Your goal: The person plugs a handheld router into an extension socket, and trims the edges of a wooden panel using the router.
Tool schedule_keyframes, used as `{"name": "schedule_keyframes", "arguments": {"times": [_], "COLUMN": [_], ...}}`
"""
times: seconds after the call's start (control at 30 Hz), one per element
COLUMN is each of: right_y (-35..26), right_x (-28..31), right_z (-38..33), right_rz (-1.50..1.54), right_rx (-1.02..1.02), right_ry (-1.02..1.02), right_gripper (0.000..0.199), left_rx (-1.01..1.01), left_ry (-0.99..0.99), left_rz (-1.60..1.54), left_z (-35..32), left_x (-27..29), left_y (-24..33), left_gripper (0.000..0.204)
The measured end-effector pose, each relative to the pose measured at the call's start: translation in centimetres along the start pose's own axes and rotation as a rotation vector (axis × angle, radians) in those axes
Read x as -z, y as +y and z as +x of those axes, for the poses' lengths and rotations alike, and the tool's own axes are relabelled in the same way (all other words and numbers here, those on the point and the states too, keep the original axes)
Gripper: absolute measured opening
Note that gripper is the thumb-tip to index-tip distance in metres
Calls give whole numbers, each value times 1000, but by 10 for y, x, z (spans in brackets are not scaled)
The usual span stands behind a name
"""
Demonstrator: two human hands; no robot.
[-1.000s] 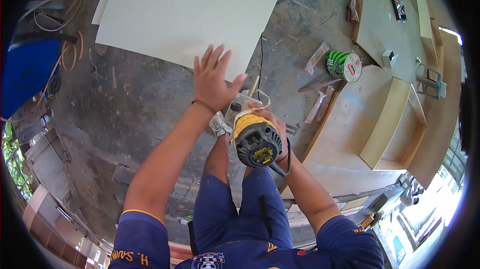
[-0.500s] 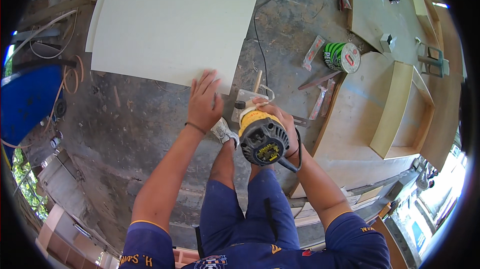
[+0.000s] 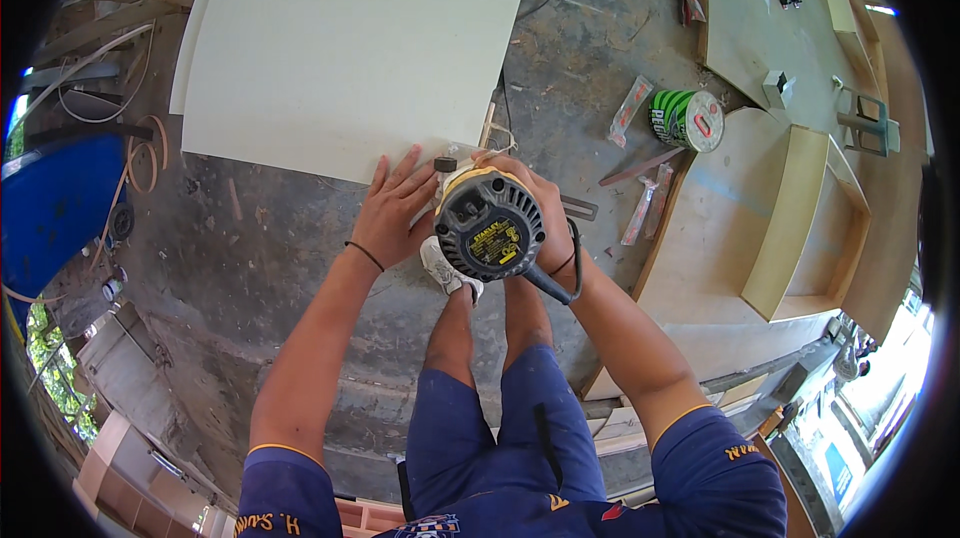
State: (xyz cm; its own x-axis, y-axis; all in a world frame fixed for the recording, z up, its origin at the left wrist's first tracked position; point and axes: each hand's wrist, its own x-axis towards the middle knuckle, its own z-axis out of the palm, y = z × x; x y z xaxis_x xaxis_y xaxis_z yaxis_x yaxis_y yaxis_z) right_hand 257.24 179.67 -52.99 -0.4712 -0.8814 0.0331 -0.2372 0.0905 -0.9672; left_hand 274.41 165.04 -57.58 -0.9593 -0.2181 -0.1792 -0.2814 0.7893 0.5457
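With the right hand [image 3: 538, 200] wrapped around a yellow-and-black router [image 3: 490, 228], holds it at the near right corner of a large white panel [image 3: 350, 58], top cap toward the camera. Spreads the left hand [image 3: 393, 220] palm down just beside the tool, with fingers parted and fingertips over the panel's near edge. Cannot tell, from above, about any contact between router base and panel. Bears, on the router, a dark knob [image 3: 446, 165] at the left, a slotted metal bar [image 3: 582, 209] out to the right and a thick dark cord [image 3: 545, 283] bending back toward the right wrist. Stands over a stained grey floor [image 3: 300, 278], with a pale shoe [image 3: 443, 266] just below the tool. Has, well to the right, a green can [image 3: 672, 118] near a clear plastic packet [image 3: 630, 113]. Has, past the can, a wide brown board [image 3: 690, 258] under an open wooden frame [image 3: 787, 223]. Has, at far left, a blue object [image 3: 60, 208] of unclear kind, near a coil of brown strip [image 3: 141, 176].
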Motion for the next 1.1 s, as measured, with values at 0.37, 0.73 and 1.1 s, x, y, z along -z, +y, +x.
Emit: {"name": "schedule_keyframes", "arguments": {"times": [0.37, 0.73, 1.1], "right_y": [12, 36, 51], "right_x": [11, 46, 78], "right_z": [30, 90, 140], "right_rz": [38, 157, 235], "right_rx": [-56, -199, -189], "right_ry": [4, 12, 3], "right_gripper": [34, 36, 40], "left_rx": [3, 11, 21], "left_ry": [26, 68, 92], "left_rz": [83, 105, 130], "left_z": [33, 104, 161], "left_x": [8, 27, 46], "left_y": [-8, -20, -25], "left_gripper": [43, 46, 47]}}
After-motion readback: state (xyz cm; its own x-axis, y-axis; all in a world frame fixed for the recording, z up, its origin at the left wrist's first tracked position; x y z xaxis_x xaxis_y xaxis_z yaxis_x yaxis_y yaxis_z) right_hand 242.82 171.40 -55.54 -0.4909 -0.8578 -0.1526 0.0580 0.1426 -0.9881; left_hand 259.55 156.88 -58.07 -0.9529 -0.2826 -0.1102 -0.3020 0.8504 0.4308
